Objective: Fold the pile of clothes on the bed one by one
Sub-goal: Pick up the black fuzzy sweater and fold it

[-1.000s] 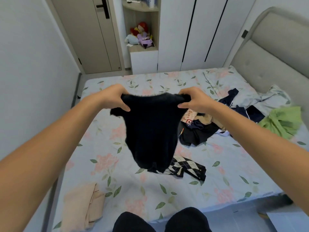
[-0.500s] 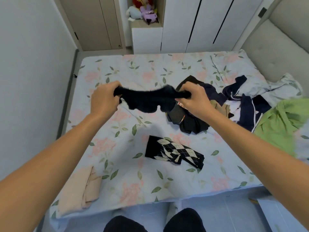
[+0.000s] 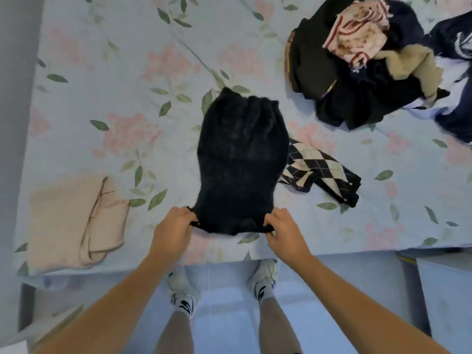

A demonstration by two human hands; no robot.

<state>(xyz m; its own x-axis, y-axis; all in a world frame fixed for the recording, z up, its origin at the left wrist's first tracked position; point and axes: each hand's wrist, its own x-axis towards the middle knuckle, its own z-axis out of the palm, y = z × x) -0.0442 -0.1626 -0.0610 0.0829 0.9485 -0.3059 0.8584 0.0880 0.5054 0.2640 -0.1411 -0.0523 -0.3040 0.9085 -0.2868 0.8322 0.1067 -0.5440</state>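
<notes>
A black knit top [image 3: 240,159] lies spread flat on the floral bed sheet [image 3: 122,80], its length running away from me. My left hand [image 3: 173,228] pinches its near left corner and my right hand [image 3: 283,229] pinches its near right corner, both close to the bed's front edge. The pile of unfolded clothes [image 3: 362,70] sits at the upper right, with dark, tan and patterned white-and-red pieces mixed together.
A black-and-white argyle garment [image 3: 321,172] lies just right of the black top, partly under its edge. A folded beige garment [image 3: 76,221] rests at the front left of the bed. Navy and white clothes [image 3: 454,80] reach the right edge. My feet stand below the bed's edge.
The black top was held up in the air between both hands; now it lies flat on the bed, pulled toward the front edge. The view has tilted down.
</notes>
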